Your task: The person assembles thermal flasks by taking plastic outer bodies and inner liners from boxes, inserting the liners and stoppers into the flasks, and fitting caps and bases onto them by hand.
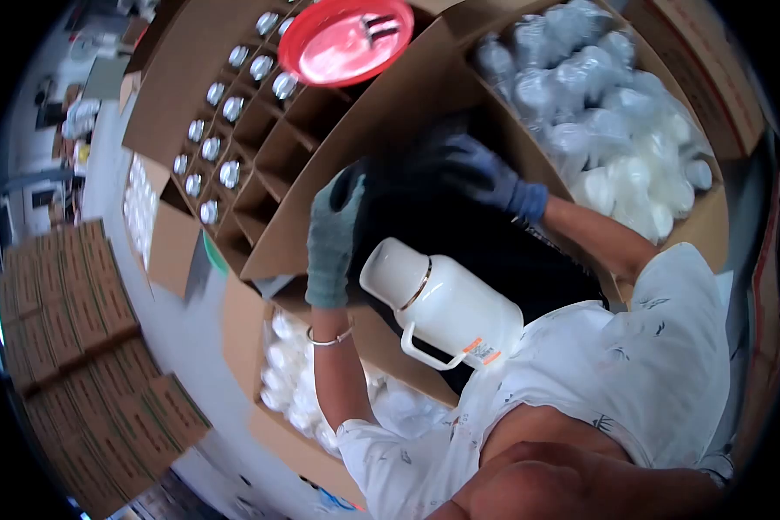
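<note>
My left hand [334,238], in a grey-green glove, is raised beside the divided carton. Its fingers blur into black material, so any hold is unclear. My right hand [485,178], in a blue glove, reaches over the black material [459,247] near the carton of wrapped items; its dark fingertips are smeared by motion. Between my forearms, a white jug [459,303] with a handle, a gold-coloured ring and an orange label lies tilted against my shirt. Neither hand touches it.
A divided carton [273,186] holds several silver-topped items. A red bowl [347,43] rests over its upper edge. Plastic-wrapped white items [598,113] fill the right carton; more white pieces [295,373] sit in a lower box. Stacked cartons [69,295] stand at left.
</note>
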`<control>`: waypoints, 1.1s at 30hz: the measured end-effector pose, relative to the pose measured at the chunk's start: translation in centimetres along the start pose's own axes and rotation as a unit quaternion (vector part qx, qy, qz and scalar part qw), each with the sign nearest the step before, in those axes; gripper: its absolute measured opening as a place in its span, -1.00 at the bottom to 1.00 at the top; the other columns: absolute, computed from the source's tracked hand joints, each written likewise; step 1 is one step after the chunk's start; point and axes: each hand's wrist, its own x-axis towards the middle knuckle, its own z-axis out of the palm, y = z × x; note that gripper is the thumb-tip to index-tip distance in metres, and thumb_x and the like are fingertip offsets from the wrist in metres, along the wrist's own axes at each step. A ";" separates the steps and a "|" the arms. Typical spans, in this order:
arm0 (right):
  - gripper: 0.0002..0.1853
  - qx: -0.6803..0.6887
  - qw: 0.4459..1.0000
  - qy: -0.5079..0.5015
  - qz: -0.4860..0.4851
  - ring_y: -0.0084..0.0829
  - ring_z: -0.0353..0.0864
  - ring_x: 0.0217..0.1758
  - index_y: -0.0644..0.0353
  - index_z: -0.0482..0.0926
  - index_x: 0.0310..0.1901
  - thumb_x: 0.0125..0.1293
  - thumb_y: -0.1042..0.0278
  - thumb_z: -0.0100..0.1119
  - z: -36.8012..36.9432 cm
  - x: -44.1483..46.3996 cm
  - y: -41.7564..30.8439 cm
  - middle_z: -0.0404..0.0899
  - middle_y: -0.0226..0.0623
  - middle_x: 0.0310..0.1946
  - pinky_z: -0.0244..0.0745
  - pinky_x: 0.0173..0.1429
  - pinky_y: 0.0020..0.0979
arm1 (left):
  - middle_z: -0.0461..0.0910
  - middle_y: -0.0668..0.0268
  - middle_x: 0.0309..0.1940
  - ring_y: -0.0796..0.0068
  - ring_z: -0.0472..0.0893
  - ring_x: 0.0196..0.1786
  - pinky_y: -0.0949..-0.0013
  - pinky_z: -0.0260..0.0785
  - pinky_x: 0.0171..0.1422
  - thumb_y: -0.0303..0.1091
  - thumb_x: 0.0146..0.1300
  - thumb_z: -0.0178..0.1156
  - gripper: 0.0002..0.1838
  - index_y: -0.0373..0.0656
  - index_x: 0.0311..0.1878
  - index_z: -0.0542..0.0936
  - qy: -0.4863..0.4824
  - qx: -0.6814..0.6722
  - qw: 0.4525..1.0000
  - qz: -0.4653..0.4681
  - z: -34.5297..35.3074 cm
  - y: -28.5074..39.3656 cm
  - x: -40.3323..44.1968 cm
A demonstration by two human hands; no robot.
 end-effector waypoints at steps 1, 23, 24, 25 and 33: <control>-0.56 -0.019 0.999 -0.035 -0.010 -0.02 0.38 0.27 0.17 0.52 0.14 0.22 0.28 0.26 0.1 -0.1 -1.4 0.44 -0.05 0.17 0.27 0.38 -0.10 | 0.60 0.12 0.11 0.32 0.57 0.15 0.36 0.36 0.26 -0.28 0.33 0.21 -0.58 -0.32 0.17 0.54 -0.036 -0.016 0.999 0.032 0.7 0.6 0.7; -0.74 -0.289 0.873 0.164 0.357 -0.13 0.58 -0.07 0.19 0.53 -0.05 0.33 0.23 0.18 -23.4 -19.6 8.0 0.54 -0.16 -0.09 0.49 0.03 -0.24 | 0.55 0.06 0.17 0.18 0.51 0.19 0.25 0.27 0.34 -0.41 0.40 0.01 -0.63 -0.32 0.22 0.50 -0.173 0.043 0.973 0.146 1.3 -3.2 -3.0; -0.70 -0.303 0.858 0.141 0.390 -0.11 0.58 -0.05 0.18 0.52 -0.02 0.33 0.18 0.18 -23.3 -19.6 9.3 0.55 -0.15 -0.07 0.49 0.03 -0.21 | 0.57 0.07 0.14 0.24 0.54 0.16 0.28 0.32 0.30 -0.40 0.40 0.06 -0.64 -0.34 0.20 0.51 -0.131 0.018 0.980 0.149 2.2 -3.6 -2.7; -0.67 -0.319 0.842 0.117 0.420 -0.09 0.58 -0.04 0.16 0.52 0.00 0.33 0.13 0.18 -23.0 -19.8 10.6 0.55 -0.13 -0.06 0.49 0.03 -0.19 | 0.60 0.09 0.10 0.27 0.57 0.12 0.30 0.37 0.25 -0.39 0.39 0.10 -0.65 -0.36 0.18 0.53 -0.096 0.008 0.984 0.152 2.7 -4.2 -2.3; -0.44 -0.369 0.812 -0.185 0.412 -0.05 0.66 -0.29 0.16 0.48 0.10 0.13 -0.01 0.26 -16.3 -16.9 11.8 0.65 -0.05 -0.30 0.55 -0.19 -0.11 | 0.63 0.10 0.07 0.26 0.62 0.06 0.26 0.43 0.19 -0.46 0.32 0.12 -0.66 -0.36 0.14 0.55 0.046 0.041 0.970 0.234 3.7 -5.3 -0.3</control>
